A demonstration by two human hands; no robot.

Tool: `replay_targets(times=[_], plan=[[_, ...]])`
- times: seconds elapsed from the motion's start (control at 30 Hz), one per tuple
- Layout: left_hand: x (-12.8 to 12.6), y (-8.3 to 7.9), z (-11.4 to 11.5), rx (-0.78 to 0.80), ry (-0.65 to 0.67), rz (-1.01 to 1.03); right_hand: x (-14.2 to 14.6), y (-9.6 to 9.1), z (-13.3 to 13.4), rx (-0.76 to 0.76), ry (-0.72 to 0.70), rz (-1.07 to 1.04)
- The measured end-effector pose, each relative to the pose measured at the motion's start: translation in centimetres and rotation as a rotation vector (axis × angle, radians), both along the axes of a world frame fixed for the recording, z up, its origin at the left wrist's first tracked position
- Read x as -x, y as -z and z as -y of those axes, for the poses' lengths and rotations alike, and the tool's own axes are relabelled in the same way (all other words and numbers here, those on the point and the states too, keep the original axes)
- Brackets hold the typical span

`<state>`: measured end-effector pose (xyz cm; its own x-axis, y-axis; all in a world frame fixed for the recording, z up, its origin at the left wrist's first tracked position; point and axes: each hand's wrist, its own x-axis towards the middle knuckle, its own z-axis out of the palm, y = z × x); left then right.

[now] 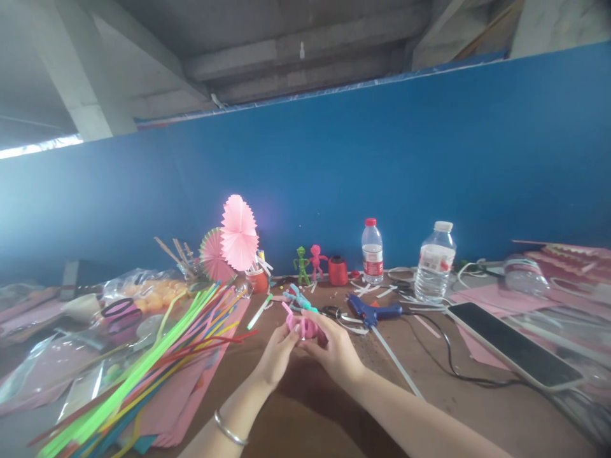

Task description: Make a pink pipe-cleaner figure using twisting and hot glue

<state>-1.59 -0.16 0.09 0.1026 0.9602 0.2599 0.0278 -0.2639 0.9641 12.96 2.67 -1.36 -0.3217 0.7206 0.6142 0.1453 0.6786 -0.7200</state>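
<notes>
Both my hands meet over the brown table, pinching a pink pipe cleaner coiled into loops. My left hand, with a silver bangle on the wrist, grips the coil from the left. My right hand closes its fingers on it from the right. A loose pink end sticks up to the left of the coil. A light blue pipe cleaner shape lies just beyond my fingers.
A bundle of coloured pipe cleaners lies left on pink paper. A blue glue gun with its black cord, scissors, two water bottles, a phone, red thread spool, small figures and pink paper fans stand behind.
</notes>
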Motion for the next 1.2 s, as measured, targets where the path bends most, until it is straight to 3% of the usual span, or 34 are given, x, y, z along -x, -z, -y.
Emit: replay_targets(times=[0.5, 0.63, 0.73, 0.8, 1.0, 1.2], plan=[[-0.8, 0.3, 0.4, 0.091, -0.056, 0.057, 0.2, -0.1, 0.4, -0.01, 0.039, 0.012], [-0.5, 0.8, -0.1, 0.015, -0.228, 0.03, 0.1, -0.3, 0.6, 0.009, 0.031, 0.025], [0.5, 0.6, -0.4, -0.135, -0.41, -0.046, 0.2, -0.4, 0.8, 0.017, 0.01, 0.045], [1.1, 0.2, -0.5, -0.248, -0.45, -0.138, 0.2, -0.4, 0.9, 0.021, -0.003, 0.058], [1.5, -0.6, -0.1, -0.383, -0.299, -0.379, 0.3, -0.4, 0.9, 0.043, 0.011, 0.088], [1.2, -0.4, 0.7, -0.389, -0.251, -0.441, 0.3, -0.6, 0.9, 0.057, 0.058, 0.099]])
